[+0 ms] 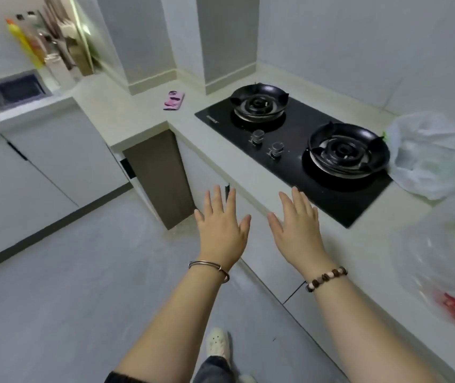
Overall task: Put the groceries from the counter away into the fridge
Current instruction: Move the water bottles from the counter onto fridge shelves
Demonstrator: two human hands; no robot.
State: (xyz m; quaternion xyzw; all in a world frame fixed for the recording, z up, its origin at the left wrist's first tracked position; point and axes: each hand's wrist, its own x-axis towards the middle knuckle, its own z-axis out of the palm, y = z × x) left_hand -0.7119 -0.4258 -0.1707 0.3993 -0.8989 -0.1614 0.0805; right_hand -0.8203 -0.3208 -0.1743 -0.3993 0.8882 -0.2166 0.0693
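Two plastic grocery bags lie on the pale counter (137, 117) at the right. A white bag (431, 153) with something green inside sits just right of the stove. A clear bag (442, 269) holding something red is nearer to me at the right edge. My left hand (222, 228) and my right hand (295, 225) are stretched out palm down with fingers spread, holding nothing, in front of the counter's front edge and left of both bags. No fridge shows in the head view.
A black two-burner gas stove (292, 150) is set into the counter. A pink phone (174, 100) lies near the corner. Bottles and utensils (43, 45) stand at the far left beside a sink (13, 89). Grey cabinets (41, 167) line the floor.
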